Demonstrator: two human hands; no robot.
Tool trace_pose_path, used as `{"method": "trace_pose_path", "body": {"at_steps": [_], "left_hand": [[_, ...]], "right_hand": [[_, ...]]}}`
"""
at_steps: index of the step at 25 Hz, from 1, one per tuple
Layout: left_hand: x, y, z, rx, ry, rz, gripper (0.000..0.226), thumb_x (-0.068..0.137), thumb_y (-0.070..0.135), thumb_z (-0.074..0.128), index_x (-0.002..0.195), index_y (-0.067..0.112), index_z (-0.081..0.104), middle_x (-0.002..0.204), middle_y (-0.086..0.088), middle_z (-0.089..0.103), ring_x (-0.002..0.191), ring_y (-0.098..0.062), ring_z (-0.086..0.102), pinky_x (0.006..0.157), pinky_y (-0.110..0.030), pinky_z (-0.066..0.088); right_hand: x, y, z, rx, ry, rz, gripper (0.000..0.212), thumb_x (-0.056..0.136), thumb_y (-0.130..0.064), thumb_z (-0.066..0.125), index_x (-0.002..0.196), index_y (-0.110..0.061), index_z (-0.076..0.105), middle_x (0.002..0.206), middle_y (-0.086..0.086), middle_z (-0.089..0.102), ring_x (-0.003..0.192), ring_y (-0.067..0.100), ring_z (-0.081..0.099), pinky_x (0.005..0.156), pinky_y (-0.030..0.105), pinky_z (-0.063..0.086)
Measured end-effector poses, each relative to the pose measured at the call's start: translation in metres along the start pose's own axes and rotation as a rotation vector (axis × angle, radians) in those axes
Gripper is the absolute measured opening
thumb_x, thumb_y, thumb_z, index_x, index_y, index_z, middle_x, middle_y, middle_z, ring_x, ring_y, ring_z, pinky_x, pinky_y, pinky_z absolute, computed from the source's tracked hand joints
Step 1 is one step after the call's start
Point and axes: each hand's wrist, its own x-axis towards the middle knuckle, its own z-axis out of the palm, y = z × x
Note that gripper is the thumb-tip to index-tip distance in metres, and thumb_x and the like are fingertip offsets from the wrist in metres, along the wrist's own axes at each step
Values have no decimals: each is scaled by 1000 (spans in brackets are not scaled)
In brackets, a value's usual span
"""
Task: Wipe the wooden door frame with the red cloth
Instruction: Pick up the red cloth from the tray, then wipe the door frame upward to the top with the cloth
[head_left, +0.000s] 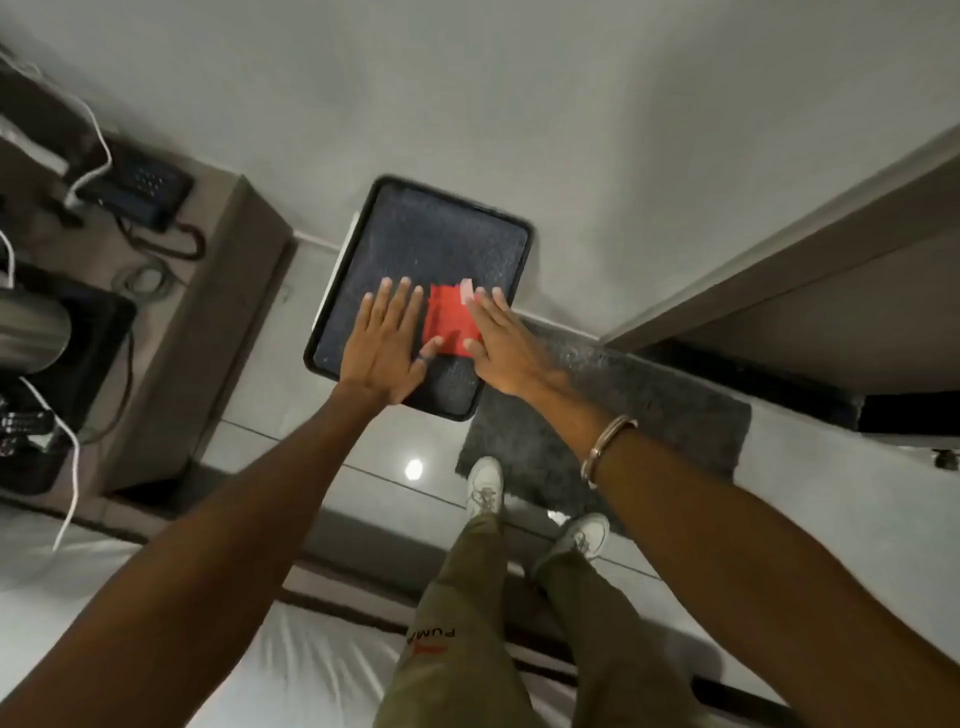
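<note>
A red cloth (448, 321), folded flat, lies on a black tray-like surface (431, 234) against the wall. My left hand (387, 345) rests flat on the tray, fingers spread, its thumb touching the cloth's lower left corner. Flat on the cloth's right edge rests my right hand (501, 345), fingers spread, with a small pale tag showing near the fingertips. Neither hand has closed around the cloth. The wooden door frame (779, 249) runs diagonally at the right, beside a dark doorway.
A wooden desk (208, 312) at left carries a black phone (140, 189), cables and a metal kettle (31, 322). A grey mat (649, 415) lies on the glossy floor by the doorway. My feet in white shoes stand below, white bedding behind.
</note>
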Motion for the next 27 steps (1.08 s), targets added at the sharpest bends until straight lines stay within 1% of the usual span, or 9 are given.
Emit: {"method": "trace_pose_path", "body": {"at_steps": [3,6,9,11,13,16,18,23,27], "left_hand": [[21,-24,34,30,45,-39,83,104,60,13,167,7,8,176,-17,2,163,-33,-4,133,-48,-3],[19,-29,48,7,66,-20,76,108,53,22,166,5,14,175,-19,6,163,-35,-1,132,-47,-3],[20,-18,33,-22,112,-13,72,111,48,30,166,4,16,175,-20,7,163,-34,0,133,-47,-1],[23,-2,8,-62,164,-4,71,111,47,31,166,4,16,175,-20,7,163,-34,0,133,-46,-1],[26,25,-28,-111,229,42,72,110,48,30,166,4,17,175,-20,9,163,-34,0,133,-46,-1],[36,74,-85,-156,345,157,72,109,48,33,165,3,21,174,-20,14,163,-35,4,133,-47,1],[38,112,-125,-142,424,282,71,109,48,33,164,4,24,174,-20,17,163,-36,7,133,-47,2],[50,214,-229,-84,640,612,70,108,47,37,162,4,31,172,-20,23,162,-38,12,133,-47,6],[50,305,-309,-14,790,816,69,107,44,38,162,3,33,172,-19,23,162,-37,12,133,-50,8]], "right_hand": [[42,0,33,-271,-107,-65,89,103,-39,53,166,-5,-1,175,15,-6,163,32,-7,134,50,4],[59,-15,47,-384,-148,2,97,97,-24,66,164,1,0,174,22,0,162,41,1,131,56,14],[67,-27,21,-312,-118,76,72,94,-16,67,155,5,34,160,29,37,147,45,42,116,49,42],[68,-30,-18,17,-82,208,40,91,-16,67,128,-2,64,128,22,67,116,38,67,91,40,54],[51,-28,-65,427,-27,417,23,91,-14,61,107,-4,72,102,16,72,96,34,69,77,36,51],[-1,-20,-131,1324,160,640,27,88,3,49,108,-3,66,102,17,65,107,39,66,97,50,56],[-51,-12,-170,1841,273,543,40,90,8,42,127,-3,56,112,20,65,113,39,62,109,57,50],[-158,16,-266,2040,695,254,53,101,1,54,153,-2,44,147,26,56,137,43,55,107,54,50],[-227,48,-329,1921,1193,184,45,99,4,58,142,-9,58,126,9,68,114,27,65,103,52,54]]}}
